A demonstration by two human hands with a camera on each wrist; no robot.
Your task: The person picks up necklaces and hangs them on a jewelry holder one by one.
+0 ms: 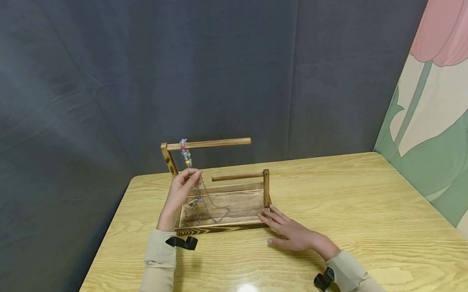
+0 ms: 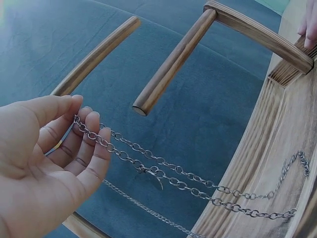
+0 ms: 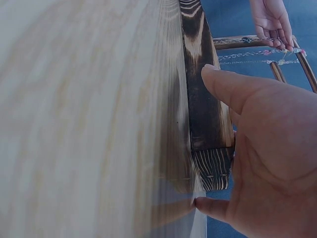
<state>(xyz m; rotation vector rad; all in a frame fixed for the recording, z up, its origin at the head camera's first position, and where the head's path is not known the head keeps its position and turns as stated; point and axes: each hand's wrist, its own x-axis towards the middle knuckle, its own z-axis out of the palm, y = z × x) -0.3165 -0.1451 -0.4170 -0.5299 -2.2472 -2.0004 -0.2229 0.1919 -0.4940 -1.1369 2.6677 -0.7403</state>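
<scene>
Silver chain (image 2: 135, 147) pinched in my left hand (image 1: 181, 191), long axis slanting down from fingertips into wooden tray (image 1: 225, 228). Beaded strand (image 1: 187, 158) on upper bar (image 1: 221, 143), just above. Right hand (image 1: 291, 233) farther off, fingers extended, gripping nothing, by tray's near right corner.

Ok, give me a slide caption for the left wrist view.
The left hand holds a metal link chain that trails into a wooden tray.
</scene>
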